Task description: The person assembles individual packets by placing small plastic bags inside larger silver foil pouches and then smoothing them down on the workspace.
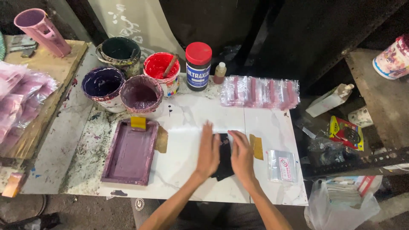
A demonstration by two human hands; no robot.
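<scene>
We press both palms flat, fingers spread and closed on nothing, our left hand [209, 150] and right hand [241, 154] side by side on a dark sheet [223, 158] at the near middle of the white, paint-stained tabletop [187, 119]. A clear packet with a red label [282, 165] lies just right; a purple framed screen [130, 151] lies left.

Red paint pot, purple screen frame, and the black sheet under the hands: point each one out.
red paint pot [158, 68], head view, on the red paint surface inside.
purple screen frame [130, 152], head view, on the middle of its mesh.
black sheet [225, 147], head view, on the strip showing between the hands.
</scene>
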